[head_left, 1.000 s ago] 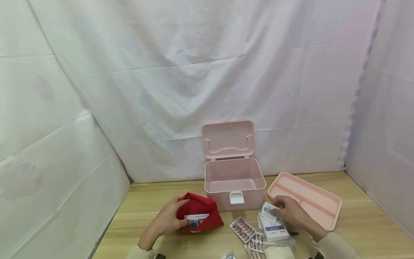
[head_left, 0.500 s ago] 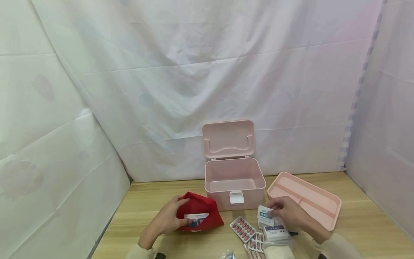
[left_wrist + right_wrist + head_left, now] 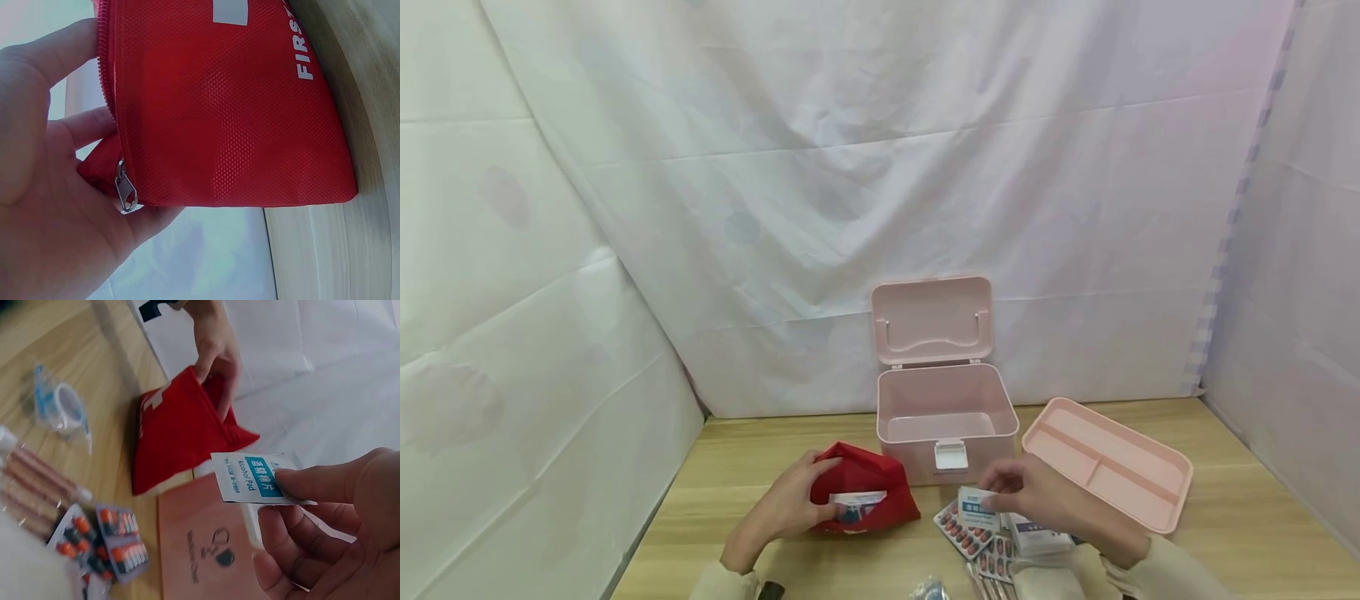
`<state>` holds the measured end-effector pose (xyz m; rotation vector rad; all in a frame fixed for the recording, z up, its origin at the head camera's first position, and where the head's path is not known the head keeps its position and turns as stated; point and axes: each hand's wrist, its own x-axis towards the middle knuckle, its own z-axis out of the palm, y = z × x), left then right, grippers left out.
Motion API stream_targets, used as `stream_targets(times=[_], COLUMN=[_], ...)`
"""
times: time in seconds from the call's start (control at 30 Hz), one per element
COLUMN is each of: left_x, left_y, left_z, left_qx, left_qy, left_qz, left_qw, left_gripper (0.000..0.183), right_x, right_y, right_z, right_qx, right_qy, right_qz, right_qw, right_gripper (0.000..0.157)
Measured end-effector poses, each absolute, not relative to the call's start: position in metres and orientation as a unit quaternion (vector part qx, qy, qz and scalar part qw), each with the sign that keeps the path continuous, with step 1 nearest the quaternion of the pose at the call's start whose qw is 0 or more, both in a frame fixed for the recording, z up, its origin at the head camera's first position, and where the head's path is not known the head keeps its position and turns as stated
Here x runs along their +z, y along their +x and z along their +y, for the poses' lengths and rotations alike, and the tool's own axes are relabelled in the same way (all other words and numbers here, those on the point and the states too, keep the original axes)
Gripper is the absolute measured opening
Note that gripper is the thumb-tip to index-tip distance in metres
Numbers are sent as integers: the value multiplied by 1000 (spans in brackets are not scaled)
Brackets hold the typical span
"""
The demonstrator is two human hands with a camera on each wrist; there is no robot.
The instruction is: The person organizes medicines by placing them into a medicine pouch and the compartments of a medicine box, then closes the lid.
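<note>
A red first-aid pouch (image 3: pixel 889 515) with a zipper stands with its mouth spread on the table. My left hand (image 3: pixel 786 502) grips its rim, fingers reaching into the mouth; the zip pull (image 3: pixel 125 187) hangs against the palm in the left wrist view. Inside the pouch, a white-and-blue packet (image 3: pixel 867 498) shows. My right hand (image 3: pixel 1048 498) pinches a white-and-teal alcohol pad packet (image 3: pixel 247 479) between thumb and fingers. In the head view the packet is in front of the capsule blister packs (image 3: pixel 958 536), to the right of the pouch and apart from it.
A pink medicine chest (image 3: pixel 910 458) stands behind, lid raised. To its right lies a divided pink tray (image 3: pixel 1138 467). Nearer are a white-and-purple box (image 3: pixel 1037 539), thin brownish sticks (image 3: pixel 991 586) and a roll in clear wrapping (image 3: pixel 65 406).
My right hand has lifted the alcohol pad packet from above the white-and-purple box and carried it left, over the blister packs. My left hand stays at the pouch.
</note>
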<state>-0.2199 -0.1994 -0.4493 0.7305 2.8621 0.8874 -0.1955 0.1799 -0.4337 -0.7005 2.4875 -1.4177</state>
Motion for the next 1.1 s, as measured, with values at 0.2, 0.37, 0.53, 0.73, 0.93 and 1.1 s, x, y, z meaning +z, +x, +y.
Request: stream_targets(times=[0.2, 0.37, 0.53, 0.73, 0.93, 1.1], left_x=[-450, -450, -448, -447, -447, -447], left_y=[-222, -221, -220, -220, -220, -222], left_z=[-202, -202, -201, -201, -202, -202], left_qx=[285, 285, 295, 303, 302, 296], left_qy=[237, 239, 236, 229, 224, 234], left_qz=[928, 928, 925, 923, 924, 924], left_qw=[35, 37, 44, 60, 65, 62], left_gripper=[66, 66, 66, 66, 69, 68], right_x=[-418, -403, -392, -381, -379, -386], right_y=[-199, -207, -212, -218, -227, -234], right_z=[154, 135, 117, 94, 69, 52], right_qx=[-471, -461, -449, -464, -459, -452], right_qy=[-272, -303, -323, -334, -331, -334], right_qz=[833, 829, 828, 815, 821, 826], right_qw=[95, 88, 90, 96, 74, 53], right_gripper=[9, 7, 4, 4, 5, 6])
